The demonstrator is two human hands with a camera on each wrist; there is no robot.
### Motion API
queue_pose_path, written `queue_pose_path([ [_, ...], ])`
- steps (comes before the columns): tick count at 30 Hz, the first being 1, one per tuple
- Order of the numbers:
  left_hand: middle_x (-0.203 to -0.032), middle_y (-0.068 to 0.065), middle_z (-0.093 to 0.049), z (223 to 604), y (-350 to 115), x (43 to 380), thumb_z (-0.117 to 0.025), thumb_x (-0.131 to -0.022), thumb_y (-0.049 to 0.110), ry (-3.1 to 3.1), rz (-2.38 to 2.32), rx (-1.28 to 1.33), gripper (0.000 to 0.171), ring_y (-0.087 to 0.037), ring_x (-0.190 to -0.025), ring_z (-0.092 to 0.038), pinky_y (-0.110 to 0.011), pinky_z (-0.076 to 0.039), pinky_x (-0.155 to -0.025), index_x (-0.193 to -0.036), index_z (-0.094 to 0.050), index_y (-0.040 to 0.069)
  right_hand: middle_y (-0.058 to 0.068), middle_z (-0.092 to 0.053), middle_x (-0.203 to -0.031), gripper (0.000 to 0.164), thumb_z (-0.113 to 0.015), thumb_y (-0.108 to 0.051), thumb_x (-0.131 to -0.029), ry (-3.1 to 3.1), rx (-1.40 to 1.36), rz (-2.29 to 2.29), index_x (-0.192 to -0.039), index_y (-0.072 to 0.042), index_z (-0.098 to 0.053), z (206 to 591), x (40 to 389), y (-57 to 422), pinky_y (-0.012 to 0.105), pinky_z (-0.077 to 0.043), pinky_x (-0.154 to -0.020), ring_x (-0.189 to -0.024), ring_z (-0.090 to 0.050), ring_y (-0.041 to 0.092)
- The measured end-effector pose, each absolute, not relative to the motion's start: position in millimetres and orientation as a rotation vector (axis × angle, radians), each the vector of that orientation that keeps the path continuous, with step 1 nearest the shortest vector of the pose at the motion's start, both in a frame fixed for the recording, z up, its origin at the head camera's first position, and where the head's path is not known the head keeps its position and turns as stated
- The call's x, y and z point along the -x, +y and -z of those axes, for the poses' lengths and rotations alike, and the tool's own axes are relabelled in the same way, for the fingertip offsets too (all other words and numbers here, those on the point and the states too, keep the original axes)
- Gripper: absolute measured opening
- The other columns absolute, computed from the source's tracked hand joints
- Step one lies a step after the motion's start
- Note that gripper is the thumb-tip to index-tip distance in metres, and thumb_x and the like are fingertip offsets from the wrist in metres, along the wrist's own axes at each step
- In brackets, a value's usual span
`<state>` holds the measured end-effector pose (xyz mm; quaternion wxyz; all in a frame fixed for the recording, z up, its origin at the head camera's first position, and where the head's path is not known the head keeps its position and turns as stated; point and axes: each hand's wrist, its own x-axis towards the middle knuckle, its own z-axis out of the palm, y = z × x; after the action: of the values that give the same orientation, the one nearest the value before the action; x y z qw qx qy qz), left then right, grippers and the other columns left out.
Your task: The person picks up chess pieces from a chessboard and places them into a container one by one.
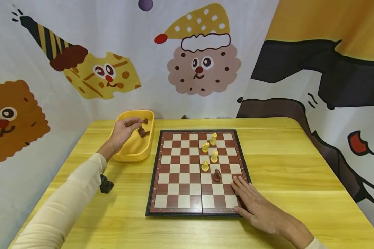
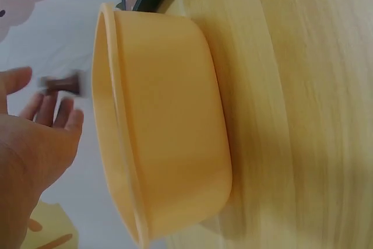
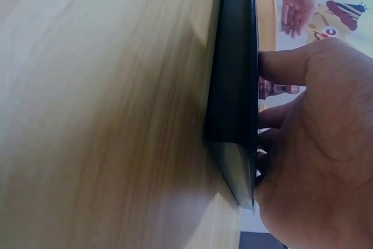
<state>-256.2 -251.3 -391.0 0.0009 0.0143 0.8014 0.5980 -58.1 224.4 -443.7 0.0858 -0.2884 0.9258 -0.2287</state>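
My left hand (image 1: 122, 133) is over the yellow tray (image 1: 134, 157), fingers extended and thumb apart. A blurred brown chess piece (image 2: 64, 83) shows right at its fingertips in the left wrist view, not enclosed by them. More brown pieces (image 1: 142, 132) lie inside the tray. My right hand (image 1: 260, 207) rests on the near right corner of the folding chessboard (image 1: 179, 178), fingers stretched across its border. A brown knight (image 1: 216, 175) stands close to those fingers. Farther up the board's right half stand several cream pieces (image 1: 214, 156), including a cream knight (image 1: 205, 147).
A small black object (image 1: 106, 185) is on the wooden table (image 1: 283, 152), beside my left forearm and partly hidden by the sleeve. Behind the table hangs a curtain (image 1: 149, 86) with cartoon prints. The tray stands left of the board, toward the back edge.
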Motion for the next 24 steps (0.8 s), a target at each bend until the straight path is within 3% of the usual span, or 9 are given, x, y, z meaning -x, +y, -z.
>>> queue_pose_path([
  [7, -0.145, -0.019, -0.053, 396.8, -253.3, 253.7, -0.056, -0.107, 0.025, 2.387, -2.010, -0.127, 0.052, -0.033, -0.138, -0.044, -0.049, -0.033, -0.116, -0.149, -0.045, -0.005, 0.016, -0.012, -0.168, 0.067, -0.049, -0.038, -0.108, 2.760, 0.867, 0.676, -0.158, 0.003, -0.029, 443.6, 58.4, 224.4, 0.018, 0.008, -0.117, -0.152, -0.011, 0.037],
  [13, -0.147, -0.022, -0.050, 400.7, -249.0, 254.4, -0.053, -0.109, 0.029, 2.351, -2.032, -0.192, 0.053, -0.031, -0.136, -0.047, -0.050, -0.037, -0.113, -0.147, -0.046, -0.007, 0.017, -0.012, -0.168, 0.067, -0.049, -0.037, -0.109, 2.758, 0.859, 0.674, -0.158, 0.003, -0.029, 442.4, 57.3, 226.4, 0.018, 0.008, -0.117, -0.152, -0.010, 0.038],
  [20, -0.140, -0.022, -0.056, 398.6, -242.3, 254.1, -0.054, -0.108, 0.029, 2.313, -2.069, -0.270, 0.050, -0.024, -0.126, -0.056, -0.033, -0.052, -0.099, -0.142, -0.051, -0.008, 0.016, -0.011, -0.168, 0.067, -0.048, -0.038, -0.109, 2.755, 0.854, 0.663, -0.158, 0.003, -0.028, 441.9, 57.7, 226.1, 0.019, 0.008, -0.117, -0.152, -0.009, 0.037],
  [24, -0.137, -0.024, -0.058, 395.6, -238.0, 251.1, -0.056, -0.107, 0.029, 2.282, -2.087, -0.302, 0.049, -0.024, -0.123, -0.059, -0.032, -0.053, -0.096, -0.140, -0.054, -0.007, 0.015, -0.009, -0.168, 0.068, -0.048, -0.039, -0.109, 2.742, 0.847, 0.662, -0.159, 0.003, -0.027, 441.3, 59.5, 225.1, 0.020, 0.008, -0.117, -0.153, -0.008, 0.036],
])
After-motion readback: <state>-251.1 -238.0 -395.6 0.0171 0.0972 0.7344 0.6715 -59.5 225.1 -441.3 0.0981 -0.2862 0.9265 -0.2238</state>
